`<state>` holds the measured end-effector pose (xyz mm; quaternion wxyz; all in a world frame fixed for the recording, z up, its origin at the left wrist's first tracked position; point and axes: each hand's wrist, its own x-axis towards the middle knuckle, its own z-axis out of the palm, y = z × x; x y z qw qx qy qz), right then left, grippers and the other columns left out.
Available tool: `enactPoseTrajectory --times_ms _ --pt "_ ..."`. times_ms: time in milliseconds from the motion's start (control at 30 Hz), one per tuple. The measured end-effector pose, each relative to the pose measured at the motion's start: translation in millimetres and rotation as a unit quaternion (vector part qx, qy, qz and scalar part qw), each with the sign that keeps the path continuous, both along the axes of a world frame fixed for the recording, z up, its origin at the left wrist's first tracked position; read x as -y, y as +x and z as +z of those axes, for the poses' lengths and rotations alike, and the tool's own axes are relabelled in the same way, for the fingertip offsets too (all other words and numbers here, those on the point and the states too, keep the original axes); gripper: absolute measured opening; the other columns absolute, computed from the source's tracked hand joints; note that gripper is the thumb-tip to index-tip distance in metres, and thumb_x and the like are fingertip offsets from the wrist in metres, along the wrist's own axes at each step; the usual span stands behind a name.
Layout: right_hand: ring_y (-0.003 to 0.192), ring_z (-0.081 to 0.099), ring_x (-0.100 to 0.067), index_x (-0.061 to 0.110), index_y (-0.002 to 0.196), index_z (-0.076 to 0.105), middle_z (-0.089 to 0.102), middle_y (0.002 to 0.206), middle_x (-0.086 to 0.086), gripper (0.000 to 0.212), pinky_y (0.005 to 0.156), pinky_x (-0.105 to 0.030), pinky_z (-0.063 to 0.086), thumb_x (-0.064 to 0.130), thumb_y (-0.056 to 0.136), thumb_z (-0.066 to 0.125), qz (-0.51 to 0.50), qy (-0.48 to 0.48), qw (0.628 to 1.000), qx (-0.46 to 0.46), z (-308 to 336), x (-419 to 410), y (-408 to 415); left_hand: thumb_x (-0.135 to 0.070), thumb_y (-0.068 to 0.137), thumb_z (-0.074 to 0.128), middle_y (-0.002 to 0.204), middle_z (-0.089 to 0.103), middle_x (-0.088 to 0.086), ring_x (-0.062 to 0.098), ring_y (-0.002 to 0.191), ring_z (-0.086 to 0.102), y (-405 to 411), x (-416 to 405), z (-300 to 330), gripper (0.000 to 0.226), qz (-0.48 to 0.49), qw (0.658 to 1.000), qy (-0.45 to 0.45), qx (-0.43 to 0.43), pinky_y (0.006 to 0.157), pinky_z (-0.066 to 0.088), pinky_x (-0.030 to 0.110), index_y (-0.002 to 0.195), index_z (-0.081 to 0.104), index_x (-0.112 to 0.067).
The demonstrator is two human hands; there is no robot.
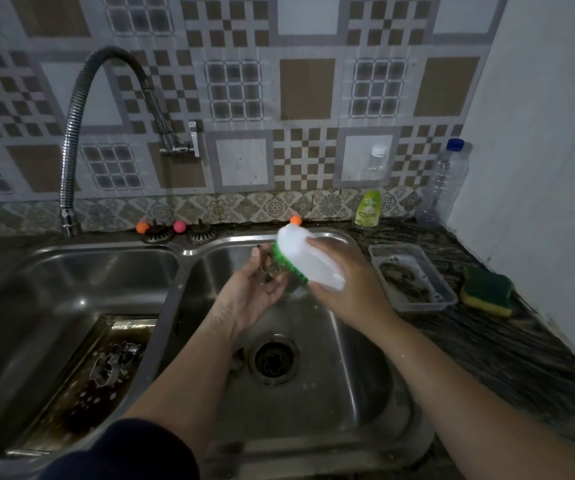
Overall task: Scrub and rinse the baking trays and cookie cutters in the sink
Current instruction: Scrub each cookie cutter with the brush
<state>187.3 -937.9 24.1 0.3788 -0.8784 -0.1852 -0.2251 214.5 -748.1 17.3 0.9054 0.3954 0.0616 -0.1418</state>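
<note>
double-basin stainless steel sink (189, 252): two smooth, reflective bowls. the left bowl holds one dark, stained rectangular baking tray (81, 386) carrying one thin metal cookie cutter (112, 363). over the right bowl, the right hand (344, 282) fingers wrap one white plastic brush (308, 259) with green bristles; the left hand (256, 292) fingers cup a second small cookie cutter (264, 263) against the bristles. on the marbled surface (507, 348): one clear plastic container (414, 277), one yellow-green sponge (486, 291), three bottles.
</note>
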Motion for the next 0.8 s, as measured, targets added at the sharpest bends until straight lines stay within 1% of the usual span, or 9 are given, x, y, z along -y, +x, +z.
enactPoseTrajectory --times_ms 67,200,300,400,500,633,667,733,800 --pt "0.118 0.046 -0.019 0.037 0.136 0.05 0.053 0.124 0.002 0.065 0.1 -0.037 0.042 0.02 0.077 0.071 0.006 -0.053 0.999 0.002 6 -6 1 -0.037 0.099 0.044 0.122 0.057 0.012 0.02 0.09 0.063 -3 4 3 0.04 -0.009 1.0 0.009 -0.008 0.071 0.055 0.029 0.126 0.054 -0.009" --pt "0.117 0.047 -0.018 0.04 0.138 0.046 0.055 0.127 0.001 0.066 0.098 -0.04 0.046 0.022 0.079 0.069 -0.05 -0.024 0.998 -0.016 10 2 9 -0.035 0.096 0.051 0.112 0.062 0.011 0.025 0.104 0.06 -4 1 2 0.032 0.007 0.999 0.013 -0.029 0.078 0.052 0.03 0.115 0.059 -0.01" --pt "0.114 0.044 -0.009 0.037 0.139 0.047 0.055 0.126 0.002 0.065 0.095 -0.026 0.039 0.024 0.079 0.071 0.014 -0.061 0.998 -0.025 10 -8 -4 -0.035 0.097 0.05 0.112 0.061 0.011 0.023 0.103 0.06 -4 0 5 0.033 0.014 0.999 0.007 -0.045 0.071 0.055 0.028 0.113 0.059 -0.008" --pt "0.122 0.041 -0.01 0.036 0.141 0.045 0.05 0.133 0.002 0.064 0.087 -0.013 0.029 0.022 0.084 0.069 -0.006 -0.038 0.997 -0.06 5 -14 -2 -0.034 0.095 0.052 0.107 0.063 0.009 0.02 0.095 0.062 -6 5 3 0.028 0.029 0.998 0.008 -0.061 0.072 0.052 0.028 0.107 0.061 -0.01" --pt "0.124 0.043 -0.011 0.039 0.142 0.043 0.049 0.134 0.005 0.064 0.088 -0.016 0.033 0.025 0.084 0.068 -0.011 -0.019 0.997 -0.075 1 -20 -1 -0.032 0.091 0.06 0.104 0.064 0.008 0.017 0.087 0.063 -4 6 -2 0.036 0.052 0.997 0.035 -0.047 0.069 0.052 0.024 0.116 0.06 -0.007" --pt "0.116 0.048 -0.01 0.043 0.14 0.042 0.048 0.132 0.013 0.066 0.086 -0.023 0.049 0.025 0.083 0.071 0.001 0.023 0.993 -0.12 -4 -16 -1 -0.031 0.082 0.072 0.095 0.067 0.002 0.012 0.084 0.062 1 0 -5 0.032 0.088 0.99 0.103 -0.042 0.076 0.051 0.022 0.106 0.067 -0.011" --pt "0.116 0.049 -0.01 0.044 0.139 0.043 0.048 0.133 0.012 0.066 0.084 -0.021 0.051 0.026 0.082 0.071 -0.009 0.034 0.992 -0.119 -3 -11 1 -0.034 0.08 0.073 0.097 0.066 0.001 0.011 0.086 0.062 2 -4 -7 0.033 0.09 0.989 0.11 -0.045 0.078 0.051 0.023 0.106 0.068 -0.013" --pt "0.114 0.05 -0.008 0.041 0.139 0.046 0.05 0.133 0.012 0.065 0.077 -0.007 0.044 0.027 0.081 0.072 -0.021 0.062 0.992 -0.103 3 -4 7 -0.036 0.08 0.074 0.101 0.064 -0.001 0.012 0.088 0.062 2 -9 -9 0.038 0.09 0.989 0.112 -0.047 0.076 0.052 0.025 0.112 0.066 -0.017" --pt "0.111 0.049 -0.002 0.04 0.139 0.045 0.05 0.132 0.016 0.064 0.071 -0.002 0.04 0.027 0.083 0.071 -0.003 0.067 0.994 -0.089 13 -5 9 -0.029 0.082 0.073 0.099 0.064 0.001 0.013 0.081 0.064 2 -10 -10 0.038 0.092 0.989 0.109 -0.033 0.071 0.053 0.026 0.116 0.064 -0.016"
